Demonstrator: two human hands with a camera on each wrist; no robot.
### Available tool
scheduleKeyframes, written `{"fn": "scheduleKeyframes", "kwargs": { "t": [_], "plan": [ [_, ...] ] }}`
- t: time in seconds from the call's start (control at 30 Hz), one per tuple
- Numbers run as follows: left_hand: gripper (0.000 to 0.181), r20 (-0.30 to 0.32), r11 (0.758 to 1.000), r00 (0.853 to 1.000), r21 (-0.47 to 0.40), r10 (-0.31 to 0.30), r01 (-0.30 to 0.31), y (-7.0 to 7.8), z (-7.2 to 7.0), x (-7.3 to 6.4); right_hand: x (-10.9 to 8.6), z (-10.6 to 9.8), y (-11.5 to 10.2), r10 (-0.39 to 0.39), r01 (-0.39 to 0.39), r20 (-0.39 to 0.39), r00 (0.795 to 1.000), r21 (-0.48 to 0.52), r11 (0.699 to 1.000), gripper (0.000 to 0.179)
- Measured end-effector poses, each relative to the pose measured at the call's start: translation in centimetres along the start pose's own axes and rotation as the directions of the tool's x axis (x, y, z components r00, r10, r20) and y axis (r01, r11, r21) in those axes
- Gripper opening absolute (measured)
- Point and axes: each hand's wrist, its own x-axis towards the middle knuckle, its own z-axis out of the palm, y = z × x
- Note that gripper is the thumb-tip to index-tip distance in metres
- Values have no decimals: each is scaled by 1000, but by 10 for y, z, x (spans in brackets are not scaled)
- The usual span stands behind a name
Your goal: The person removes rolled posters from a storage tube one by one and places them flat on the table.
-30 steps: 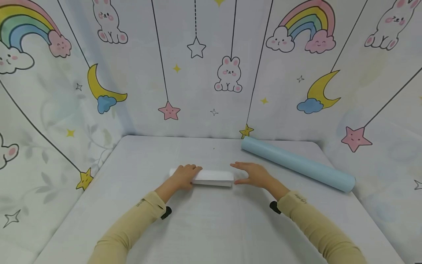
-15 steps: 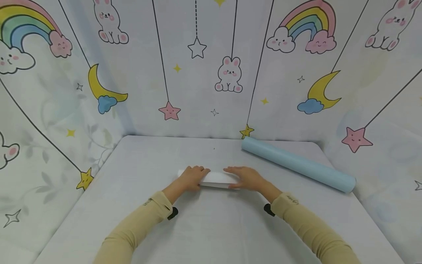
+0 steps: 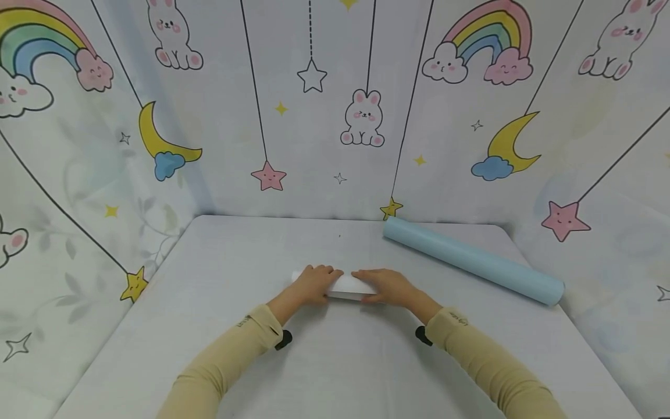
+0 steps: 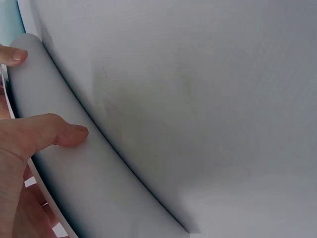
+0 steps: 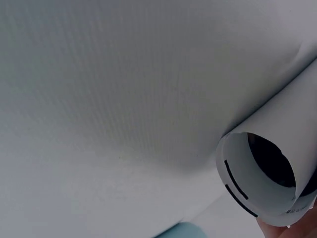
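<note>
A sheet of white paper, rolled into a loose tube (image 3: pixel 349 285), lies across the middle of the white table. My left hand (image 3: pixel 312 285) grips its left part, with the thumb (image 4: pixel 59 130) along the near side and the fingers over the far side. Around the right part, my right hand (image 3: pixel 391 287) holds it between thumb and fingers. The right wrist view shows the paper tube's open end (image 5: pixel 233 183), with an overlapping edge and black printed lines inside. Most of the right hand's fingers are hidden in that view.
A long light-blue roll (image 3: pixel 473 259) lies slantwise at the table's back right, behind the right hand. Cloth with cartoon rabbits, stars and rainbows (image 3: pixel 335 139) hangs behind and beside the white tabletop (image 3: pixel 335 366).
The right hand has moved left, from beside the paper's right end to around it. My left hand and the rolled paper have shifted slightly right and nearer.
</note>
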Motion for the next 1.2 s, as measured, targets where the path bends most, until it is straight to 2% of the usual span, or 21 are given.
{"fn": "scheduleKeyframes", "kwargs": {
  "t": [0.27, 0.57, 0.8, 1.03, 1.2],
  "plan": [
    [68, 12, 1000, 1000, 25, -9, 9, 3, -3, 0, 0, 3, 1, 10, -10, 1, 1000, -11, 1000, 70],
    [70, 8, 999, 1000, 28, 18, -18, 2, -7, -3, -1, 4, 0, -1, 1, -7, 1000, -16, 1000, 71],
    [66, -7, 1000, 1000, 17, -4, 4, -2, -4, -6, -2, 2, 1, 14, -14, 5, 1000, 3, 1000, 71],
    [59, -32, 995, 999, -98, -9, 6, -9, -8, -13, -3, -1, 4, -12, 12, 4, 1000, -14, 1000, 69],
    [57, -17, 985, 999, -168, -45, 41, -15, -11, -19, -5, -4, 7, -33, 33, -2, 999, -33, 999, 69]
  ]
}}
